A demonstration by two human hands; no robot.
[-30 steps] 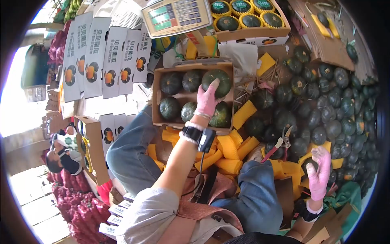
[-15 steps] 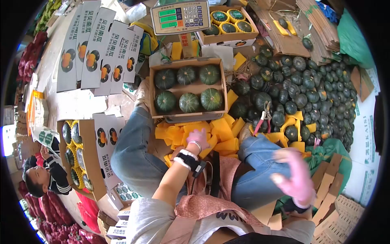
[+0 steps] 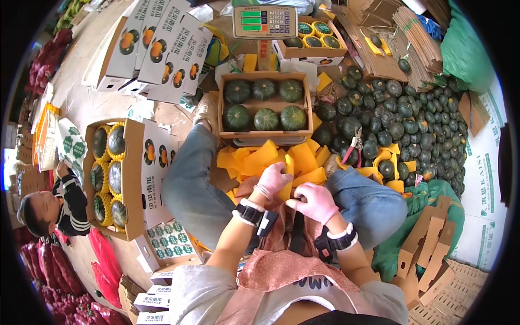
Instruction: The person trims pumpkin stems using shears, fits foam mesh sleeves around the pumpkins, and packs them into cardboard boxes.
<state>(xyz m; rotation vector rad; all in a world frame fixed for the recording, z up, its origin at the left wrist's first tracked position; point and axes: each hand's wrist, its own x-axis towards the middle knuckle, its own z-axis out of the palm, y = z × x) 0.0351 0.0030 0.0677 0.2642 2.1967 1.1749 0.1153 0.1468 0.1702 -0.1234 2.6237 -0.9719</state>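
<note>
Your left hand (image 3: pixel 273 180) is closed around a yellow foam sleeve (image 3: pixel 289 167) at the near foam pile (image 3: pixel 261 159), apparently heaped there for easy reach, while your half-curled right hand (image 3: pixel 314 203) sits just right, its grip unclear.

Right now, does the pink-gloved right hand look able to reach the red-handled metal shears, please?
Probably yes: nothing covers the shears among the round dark green pumpkins, though the right hand may need to pass over the blue denim leg.
</note>
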